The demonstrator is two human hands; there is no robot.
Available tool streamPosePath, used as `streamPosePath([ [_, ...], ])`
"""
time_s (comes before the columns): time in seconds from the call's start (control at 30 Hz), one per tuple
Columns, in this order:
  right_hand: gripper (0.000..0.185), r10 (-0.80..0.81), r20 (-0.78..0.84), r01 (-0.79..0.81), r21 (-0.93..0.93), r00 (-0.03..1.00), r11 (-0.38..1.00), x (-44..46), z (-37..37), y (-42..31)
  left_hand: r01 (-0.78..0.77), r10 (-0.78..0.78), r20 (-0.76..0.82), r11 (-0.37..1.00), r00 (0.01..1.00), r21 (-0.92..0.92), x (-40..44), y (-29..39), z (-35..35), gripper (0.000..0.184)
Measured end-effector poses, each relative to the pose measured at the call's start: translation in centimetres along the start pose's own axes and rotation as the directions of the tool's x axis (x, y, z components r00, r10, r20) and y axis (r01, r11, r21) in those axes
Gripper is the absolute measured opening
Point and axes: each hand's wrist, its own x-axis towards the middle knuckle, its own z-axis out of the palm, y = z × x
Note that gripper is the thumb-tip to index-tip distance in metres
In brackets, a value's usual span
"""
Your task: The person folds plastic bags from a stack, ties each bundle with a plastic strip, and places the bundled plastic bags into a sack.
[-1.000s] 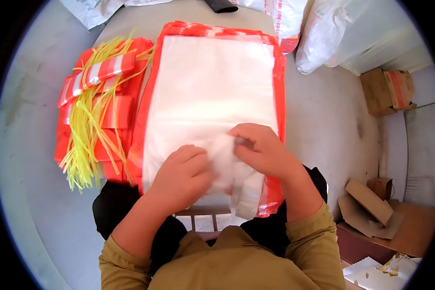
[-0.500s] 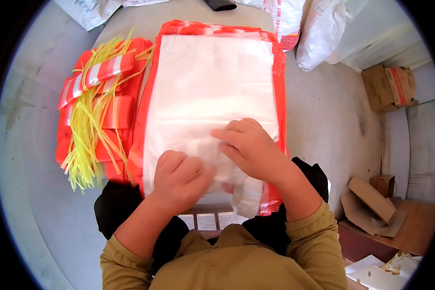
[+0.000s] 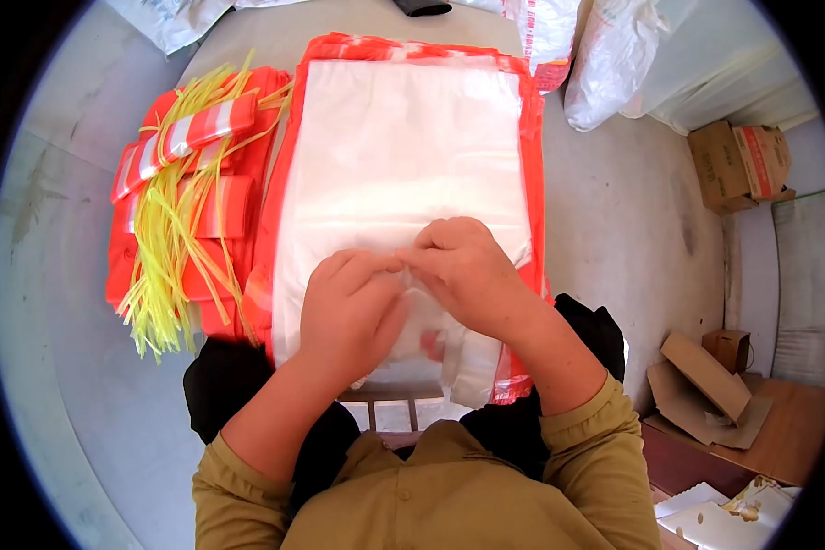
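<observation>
A stack of flat plastic bags lies in front of me, with a clear plastic bag (image 3: 412,137) on top and red bags (image 3: 533,137) showing round the edges. My left hand (image 3: 353,307) is closed over the near part of the clear bag, thumb and forefinger pinched and slightly blurred. Fingertip to fingertip with it, my right hand (image 3: 463,275) is pinched too. Crumpled clear film shows between and below the hands, and they appear to grip it; the exact pinched edge is hidden. One near corner of film (image 3: 470,371) hangs folded over the stack's front edge.
Left of the stack are folded red-and-white bags (image 3: 188,137) with a bunch of yellow plastic strips (image 3: 160,284) across them. White sacks (image 3: 614,60) stand behind at the right. Cardboard boxes (image 3: 729,170) sit further right, and an opened carton (image 3: 706,385) lies on a brown surface.
My left hand has moved up and right, so its fingertips now meet those of my right hand. The right hand has shifted slightly up, its fingers drawn into a pinch.
</observation>
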Motion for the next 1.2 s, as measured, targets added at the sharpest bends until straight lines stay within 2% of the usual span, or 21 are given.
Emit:
streamPosePath([
  [0.1,0.019,0.031,-0.224,-0.03,0.009,0.974,1.0,0.3,0.3,-0.7,0.059,-0.059,0.0,0.998,0.998,-0.034,0.2,-0.1,0.1,0.02],
  [0.2,0.017,0.045,-0.227,-0.036,0.045,0.973,0.998,0.1,-1.0,-1.3,0.076,-0.077,-0.016,0.995,0.997,-0.072,0.5,-0.6,0.3,0.021],
  [0.3,0.019,-0.146,0.085,0.137,0.102,0.986,0.985,-0.5,-2.5,-1.8,0.097,-0.1,-0.042,0.994,0.994,-0.058,0.4,-0.9,0.8,0.021],
  [0.33,0.023,-0.189,0.216,0.188,0.028,0.958,0.982,-0.8,-2.5,-1.5,0.112,-0.114,-0.03,0.992,0.993,-0.055,0.4,-1.0,0.8,0.022],
  [0.43,0.023,-0.245,0.097,0.254,-0.095,0.965,0.963,-0.8,-1.5,-1.6,0.158,-0.159,-0.021,0.987,0.987,-0.028,0.4,-0.9,0.7,0.023],
  [0.53,0.022,-0.238,0.087,0.25,-0.182,0.967,0.951,-1.0,-1.2,-1.1,0.084,-0.084,0.051,0.996,0.995,-0.009,0.3,-1.5,0.3,0.025],
  [0.63,0.023,-0.224,0.074,0.235,-0.214,0.972,0.948,-1.2,-1.4,-1.1,-0.079,0.073,0.081,0.993,0.994,0.085,0.4,-1.5,-0.7,0.028],
  [0.73,0.027,-0.182,0.029,0.184,-0.207,0.983,0.961,-1.8,-1.3,-1.0,-0.049,0.023,0.157,0.985,0.987,0.165,1.0,0.1,-2.3,0.031],
  [0.83,0.025,-0.137,-0.028,0.13,-0.191,0.99,0.973,-1.5,-1.5,-1.1,-0.103,0.09,0.068,0.973,0.994,0.208,0.3,-1.4,-1.5,0.033],
  [1.03,0.028,-0.163,-0.032,0.148,-0.273,0.986,0.95,-0.7,-2.2,-1.4,-0.092,0.094,-0.01,0.985,0.995,0.149,0.5,-2.1,-1.6,0.037],
  [1.13,0.03,-0.083,-0.073,0.06,-0.269,0.994,0.961,-1.0,-2.3,-0.9,0.012,-0.013,0.0,0.99,1.0,0.14,0.3,-2.1,-2.2,0.037],
  [1.2,0.027,-0.048,-0.125,0.016,-0.246,0.991,0.969,-1.0,-2.4,-0.9,0.081,-0.074,-0.057,0.989,0.996,0.128,0.3,-2.3,-2.4,0.036],
])
